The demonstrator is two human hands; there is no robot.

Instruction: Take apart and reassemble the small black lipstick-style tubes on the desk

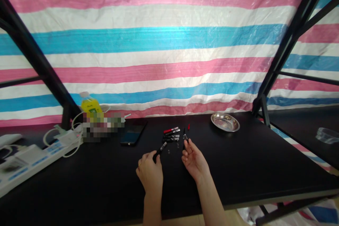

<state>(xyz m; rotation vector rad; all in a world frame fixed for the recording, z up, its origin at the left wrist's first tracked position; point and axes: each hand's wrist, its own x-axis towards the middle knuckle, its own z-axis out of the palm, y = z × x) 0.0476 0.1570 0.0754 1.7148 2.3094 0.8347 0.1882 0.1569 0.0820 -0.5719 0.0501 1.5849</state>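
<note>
My left hand (150, 169) is closed around a black pen (160, 151), whose clear, silvery end points up and away to the right. The fingertips of my right hand (194, 159) pinch a small black and clear piece (185, 136), perhaps a pen part; the fingers partly hide it. Just beyond both hands lie a red pen (171, 130) and several black pens (171, 138) with clear ends, side by side. Small clear bits (168, 152) rest on the table between the hands. A small red piece (189, 126) lies beyond my right hand.
On the black table (106, 183), a round metal dish (225, 122) stands back right. A dark phone (134, 132) lies back left. Further left are a yellow bottle (91, 107) and a white power strip (37, 159) with cables. Black posts (282, 53) rise before a striped sheet (164, 42).
</note>
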